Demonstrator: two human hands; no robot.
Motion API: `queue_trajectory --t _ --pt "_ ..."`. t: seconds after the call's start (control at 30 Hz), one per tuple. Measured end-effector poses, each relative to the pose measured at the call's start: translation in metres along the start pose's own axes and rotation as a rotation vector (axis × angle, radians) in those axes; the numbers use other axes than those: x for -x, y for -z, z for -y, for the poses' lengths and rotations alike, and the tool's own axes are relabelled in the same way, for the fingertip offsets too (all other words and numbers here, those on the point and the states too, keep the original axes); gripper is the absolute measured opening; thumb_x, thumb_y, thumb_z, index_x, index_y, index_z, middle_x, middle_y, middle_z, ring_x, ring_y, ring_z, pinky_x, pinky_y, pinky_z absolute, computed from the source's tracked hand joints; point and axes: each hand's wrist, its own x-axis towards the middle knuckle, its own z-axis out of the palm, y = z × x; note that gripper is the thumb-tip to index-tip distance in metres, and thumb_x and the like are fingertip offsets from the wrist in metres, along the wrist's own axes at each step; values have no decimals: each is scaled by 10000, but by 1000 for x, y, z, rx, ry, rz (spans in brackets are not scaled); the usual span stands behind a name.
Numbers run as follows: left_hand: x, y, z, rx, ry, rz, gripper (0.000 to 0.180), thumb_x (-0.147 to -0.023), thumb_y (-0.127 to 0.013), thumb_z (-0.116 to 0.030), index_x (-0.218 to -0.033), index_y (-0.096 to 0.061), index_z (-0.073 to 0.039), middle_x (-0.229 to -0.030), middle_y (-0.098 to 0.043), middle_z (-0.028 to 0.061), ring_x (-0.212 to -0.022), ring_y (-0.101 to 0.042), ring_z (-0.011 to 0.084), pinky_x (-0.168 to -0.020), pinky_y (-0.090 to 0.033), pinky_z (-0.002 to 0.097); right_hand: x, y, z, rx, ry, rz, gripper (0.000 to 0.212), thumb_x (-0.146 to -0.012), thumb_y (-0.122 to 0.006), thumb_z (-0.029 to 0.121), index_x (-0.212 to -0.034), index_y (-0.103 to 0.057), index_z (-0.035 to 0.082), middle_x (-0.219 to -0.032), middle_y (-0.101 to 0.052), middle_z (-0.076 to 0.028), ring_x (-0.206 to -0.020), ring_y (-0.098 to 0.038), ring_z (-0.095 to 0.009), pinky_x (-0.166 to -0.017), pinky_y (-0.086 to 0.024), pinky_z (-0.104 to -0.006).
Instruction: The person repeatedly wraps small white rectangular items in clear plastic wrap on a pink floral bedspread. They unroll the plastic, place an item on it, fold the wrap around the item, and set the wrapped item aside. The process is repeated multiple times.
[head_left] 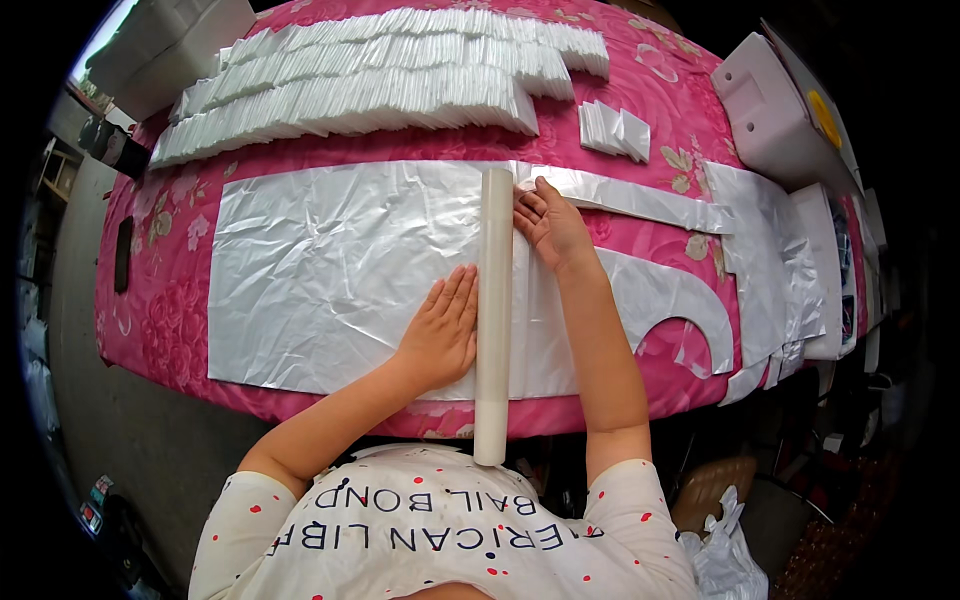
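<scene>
A thin silvery-white plastic apron (330,270) lies spread and creased across the table, with a curved cut-out and a long strap at its right end. A long pale tube (493,320) rests across the apron, its near end past the table edge. My left hand (445,325) is flat on the apron, open, its fingertips beside the tube's left side. My right hand (545,225) is at the far part of the tube's right side, by the strap (650,203). Its fingers are slightly bent and apart, touching the plastic; I see nothing held in them.
Long rows of folded white packets (350,95) stand at the back, with a small group of packets (613,130) to their right. More plastic sheets (770,260) lie stacked at the right, near white foam boxes (770,110). A dark flat object (123,255) lies on the pink floral tablecloth (170,330) at left.
</scene>
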Motion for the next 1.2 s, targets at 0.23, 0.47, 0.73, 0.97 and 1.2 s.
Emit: queue_trajectory --t 0.23,0.47,0.73,0.97,1.2 --pt "3 -1 2 4 0 13 624 -838 -377 -211 -1359 -236 102 -1449 -202 232 -1371 -153 327 -1120 -101 419 -33 78 50 -546 298 -35 182 -881 -534 151 -1013 -587 37 -1091 -614 -77 -980 -588 -239 -856 -477 -382" --pt "1 -1 2 22 -10 7 637 -830 -392 -209 -1358 -227 108 -1444 -204 242 -1368 -154 339 -1119 -103 427 3 109 163 -477 575 49 298 -953 -387 207 -1136 -542 30 -1187 -577 -114 -1086 -559 -245 -935 -451 -403" --pt "2 -3 6 25 -27 64 627 -836 -399 -202 -1356 -230 105 -1436 -214 252 -1359 -175 357 -1111 -122 439 78 -133 20 678 680 530 337 -953 -468 205 -1213 -530 -1 -1138 -610 -127 -1066 -541 -133 -939 -386 -249" --pt "1 -23 8 -99 -119 -162 616 -859 -403 -240 -1339 -258 118 -1428 -219 268 -1358 -189 360 -1103 -151 454 67 -200 -156 1337 639 722 305 -879 -494 180 -1106 -540 -17 -1152 -544 -214 -1146 -453 -381 -998 -344 -426" --pt "1 -27 10 2 -42 -148 607 -835 -425 -176 -1355 -258 88 -1432 -236 235 -1363 -178 345 -1109 -143 441 111 -201 -159 1440 612 978 739 -811 -602 345 -1354 -290 -47 -1396 -264 -280 -1333 -173 -416 -1076 -206 -473"
